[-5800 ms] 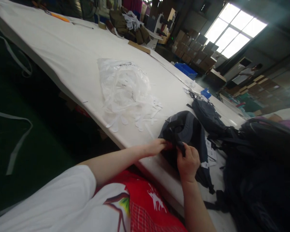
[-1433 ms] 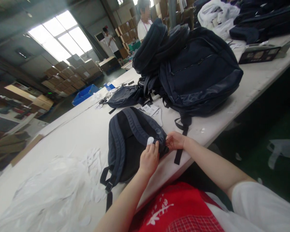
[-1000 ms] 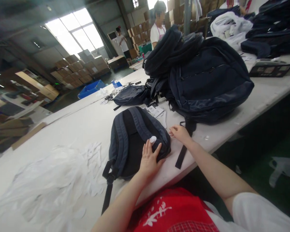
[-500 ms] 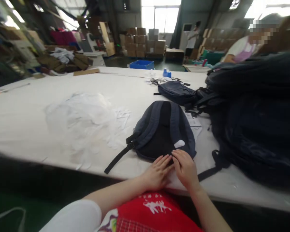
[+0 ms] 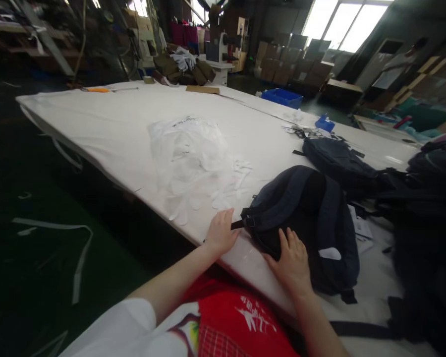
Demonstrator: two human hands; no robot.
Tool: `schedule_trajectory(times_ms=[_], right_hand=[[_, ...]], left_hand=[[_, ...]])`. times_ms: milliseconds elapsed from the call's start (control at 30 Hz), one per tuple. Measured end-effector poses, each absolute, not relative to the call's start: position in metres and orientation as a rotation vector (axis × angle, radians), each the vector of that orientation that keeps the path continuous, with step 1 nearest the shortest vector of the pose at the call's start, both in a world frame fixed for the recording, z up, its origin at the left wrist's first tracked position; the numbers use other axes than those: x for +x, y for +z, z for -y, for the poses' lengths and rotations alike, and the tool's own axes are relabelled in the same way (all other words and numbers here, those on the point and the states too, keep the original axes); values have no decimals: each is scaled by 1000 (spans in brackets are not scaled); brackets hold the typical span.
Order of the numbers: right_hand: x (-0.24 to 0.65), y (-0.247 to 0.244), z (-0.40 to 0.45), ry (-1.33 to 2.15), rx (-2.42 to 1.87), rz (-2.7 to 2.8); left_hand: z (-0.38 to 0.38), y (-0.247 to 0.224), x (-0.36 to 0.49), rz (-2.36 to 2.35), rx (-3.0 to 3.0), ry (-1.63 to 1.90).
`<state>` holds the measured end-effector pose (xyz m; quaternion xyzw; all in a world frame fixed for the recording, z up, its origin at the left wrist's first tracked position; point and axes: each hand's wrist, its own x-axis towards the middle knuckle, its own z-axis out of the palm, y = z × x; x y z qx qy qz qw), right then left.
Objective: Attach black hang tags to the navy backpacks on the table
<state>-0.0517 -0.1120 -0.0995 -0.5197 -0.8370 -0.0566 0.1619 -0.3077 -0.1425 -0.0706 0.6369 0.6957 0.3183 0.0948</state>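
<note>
A dark navy backpack (image 5: 312, 218) lies on the white table with its shoulder straps facing up. At its left side, my left hand (image 5: 222, 232) is closed around a black webbing strap (image 5: 238, 224) below the buckle (image 5: 248, 218). My right hand (image 5: 293, 260) rests on the lower back panel, fingers apart, holding nothing. A white oval piece (image 5: 330, 254) lies on the right shoulder strap. Left of the backpack, a heap of clear plastic film and white scraps (image 5: 189, 153) covers part of the table (image 5: 107, 119).
Beyond lies another navy backpack (image 5: 334, 158), and dark bags (image 5: 431, 223) fill the right side. A blue bin (image 5: 282, 97) and a small blue holder (image 5: 324, 123) stand farther back. An orange-handled tool (image 5: 96, 89) lies near the far left edge.
The view has swung left. My left hand has gone from the backpack's bottom edge to the side strap and closed on it. My right hand has spread onto the back panel.
</note>
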Motion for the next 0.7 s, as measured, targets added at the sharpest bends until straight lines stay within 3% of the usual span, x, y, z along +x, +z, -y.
schedule_trajectory(times_ms=[233, 500, 600, 700], right_hand=[[-58, -98, 111, -208, -1540, 2407], [-52, -83, 132, -115, -1593, 2454], [-48, -63, 148, 17, -1596, 2455], [-52, -35, 159, 358, -1424, 2451]], left_hand=[[123, -74, -320, -1643, 1736, 759], [133, -41, -301, -1017, 1373, 956], [146, -23, -306, -829, 1200, 980], [154, 1, -307, -726, 1218, 971]])
